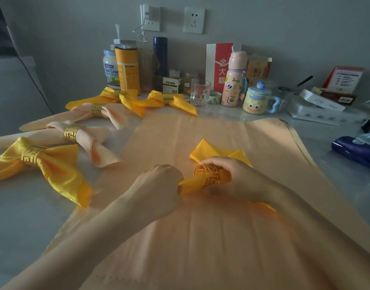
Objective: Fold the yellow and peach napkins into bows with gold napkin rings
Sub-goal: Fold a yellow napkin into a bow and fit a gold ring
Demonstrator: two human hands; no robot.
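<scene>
the left hand (161, 185) has its fingers curled tight round the rolled end of a yellow napkin (192, 185), pinching it where it sticks out of a gold ring (207, 174). the right hand (234, 178) wraps round the far side of the ring, fingers curled over it and the cloth inside; the fingertips are hidden. the rest of the yellow napkin shows beyond the right hand as two folded flaps, and a bit more peeks out under the right wrist. all this sits on a peach napkin (201, 237) spread flat on the table (23, 216).

to the left lie finished bows, each with its own gold ring: a yellow bow (54, 164) nearest, then two peach bows (90, 137), one behind the other, then two more yellow bows (138, 101) side by side at the back. beyond them, against the wall, stand a clear glass (199, 93), a pink bottle (233, 80) and a cartoon mug (256, 101) with a lid.
</scene>
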